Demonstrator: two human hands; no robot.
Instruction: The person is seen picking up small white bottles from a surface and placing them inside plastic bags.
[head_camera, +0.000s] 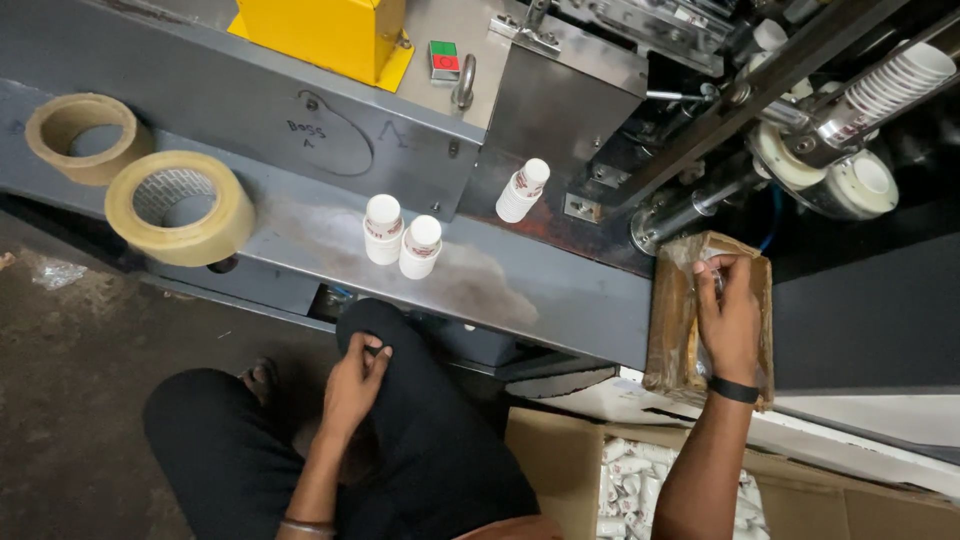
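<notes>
On the grey ledge at right, my right hand (728, 318) pinches crinkly clear film atop the flat brown cardboard-backed packet (672, 320), which looks light, limp and slippery, best gripped by its stiffer edges, while my left hand (352, 385) rests loosely curled on my knee.

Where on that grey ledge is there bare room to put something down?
Bare ledge lies between the two upright cups and the brown wrapped block under the right hand. A smaller gap separates the tape rolls from the cups. The machine's upper right, around the cup stack, is crowded.
</notes>
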